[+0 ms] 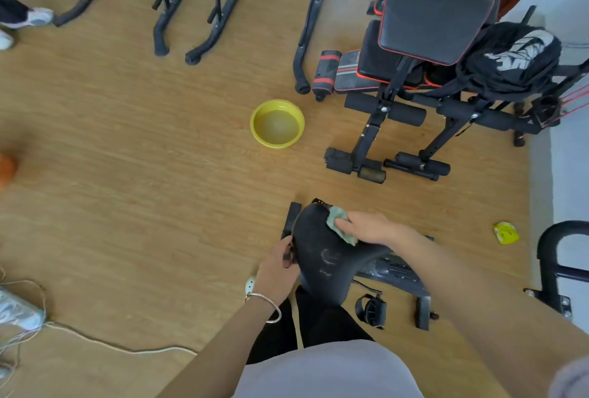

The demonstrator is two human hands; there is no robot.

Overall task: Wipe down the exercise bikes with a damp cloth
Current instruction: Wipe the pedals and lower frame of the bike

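A black bike saddle (322, 257) stands right below me, with the bike's frame and a pedal (371, 311) under it. My right hand (366, 227) presses a pale green cloth (339, 225) flat on the saddle's upper right side. My left hand (277, 273) grips the saddle's left edge, fingers curled round it. A silver bangle sits on that wrist. Pale scuff marks show on the saddle's middle.
A yellow basin (277, 123) holding water sits on the wooden floor ahead. A black and red weight bench (414, 56) with a bag on it stands at the right. Black frames line the back. A white cord (121, 346) trails at left. A person's shoes are at far left.
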